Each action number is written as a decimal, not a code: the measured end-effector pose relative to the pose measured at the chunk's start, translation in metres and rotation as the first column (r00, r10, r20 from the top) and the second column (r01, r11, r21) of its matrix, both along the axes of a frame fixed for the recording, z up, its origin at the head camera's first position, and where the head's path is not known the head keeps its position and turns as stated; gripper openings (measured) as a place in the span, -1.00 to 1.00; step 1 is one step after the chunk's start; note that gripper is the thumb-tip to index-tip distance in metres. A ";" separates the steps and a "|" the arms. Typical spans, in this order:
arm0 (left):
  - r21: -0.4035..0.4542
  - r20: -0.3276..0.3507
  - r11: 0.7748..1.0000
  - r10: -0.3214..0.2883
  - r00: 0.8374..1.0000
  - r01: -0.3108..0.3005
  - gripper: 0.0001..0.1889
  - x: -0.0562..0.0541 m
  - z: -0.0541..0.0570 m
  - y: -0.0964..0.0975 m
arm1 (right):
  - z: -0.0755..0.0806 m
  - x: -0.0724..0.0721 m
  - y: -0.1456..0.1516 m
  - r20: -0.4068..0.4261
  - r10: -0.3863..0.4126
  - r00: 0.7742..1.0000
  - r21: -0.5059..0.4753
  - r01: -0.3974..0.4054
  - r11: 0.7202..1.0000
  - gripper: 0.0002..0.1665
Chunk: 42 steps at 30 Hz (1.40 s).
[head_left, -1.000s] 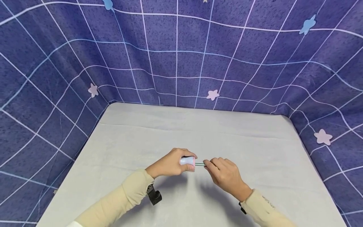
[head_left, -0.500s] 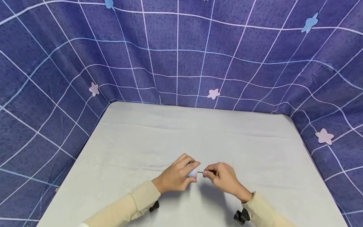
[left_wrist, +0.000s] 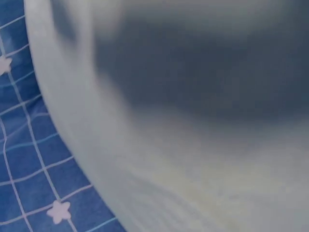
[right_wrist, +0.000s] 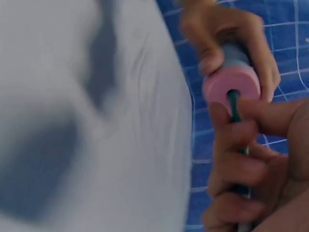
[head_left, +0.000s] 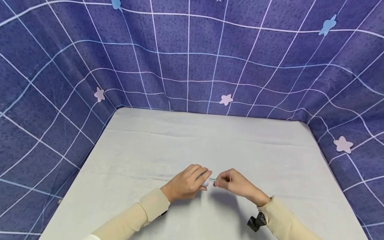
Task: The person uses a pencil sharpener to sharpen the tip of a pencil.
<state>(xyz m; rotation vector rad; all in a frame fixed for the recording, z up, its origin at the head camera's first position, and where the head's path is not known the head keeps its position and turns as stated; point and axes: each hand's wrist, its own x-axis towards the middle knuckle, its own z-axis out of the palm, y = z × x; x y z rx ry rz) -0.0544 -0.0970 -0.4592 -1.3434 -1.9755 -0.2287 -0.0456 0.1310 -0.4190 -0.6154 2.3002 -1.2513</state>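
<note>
My left hand grips a pencil sharpener, its fingers wrapped over most of the light blue body. In the right wrist view the sharpener's pink round end faces my right hand. A slim green pencil enters the hole in that end; its tip is hidden inside. My right hand pinches the pencil between thumb and forefinger, the other fingers curled along its shaft. Only a short length of pencil shows between the two hands in the head view. The left wrist view holds neither hand nor sharpener, just blurred cloth and shadow.
Both hands are held above a white cloth-covered table, casting shadows on it. A purple-blue curtain with a grid and stars encloses the back and sides. A black wrist camera hangs under the right sleeve.
Both hands have come slightly lower in the head view. The left hand now covers more of the sharpener. My right hand has rotated around the pencil, thumb turned to show.
</note>
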 end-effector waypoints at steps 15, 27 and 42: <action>0.191 0.728 0.976 -0.067 0.683 -0.108 -0.42 -0.016 0.049 -0.006 | -0.011 -0.009 0.003 -0.978 -0.063 0.199 -0.029 0.170 0.985 -0.61; 0.091 0.194 0.994 -0.078 0.978 0.061 -0.50 -0.014 0.043 0.005 | 0.005 -0.004 0.007 -0.771 -0.101 0.629 -0.068 0.077 0.995 -0.73; -0.052 0.037 0.999 0.005 0.999 -0.003 -0.45 -0.017 0.039 -0.003 | 0.026 -0.013 0.012 0.059 -0.054 0.997 -0.051 0.057 0.997 -0.74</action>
